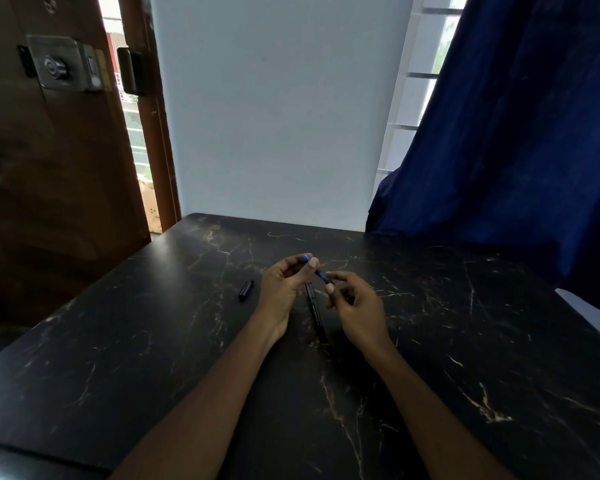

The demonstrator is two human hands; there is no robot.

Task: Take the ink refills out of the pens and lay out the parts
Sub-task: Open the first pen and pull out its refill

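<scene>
The left hand and right hand both pinch the blue pen (black pen beneath).

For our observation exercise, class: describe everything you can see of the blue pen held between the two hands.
The blue pen is a slim stick, bright blue and plastic-looking. It is held above the black table, tilted, far end up-left, near end down-right. The left hand pinches its upper part; the right hand has fingertips at its lower end. Fingers hide much of it, so cap and tip cannot be told. Beneath it lies a black pen, apart from it.
</scene>
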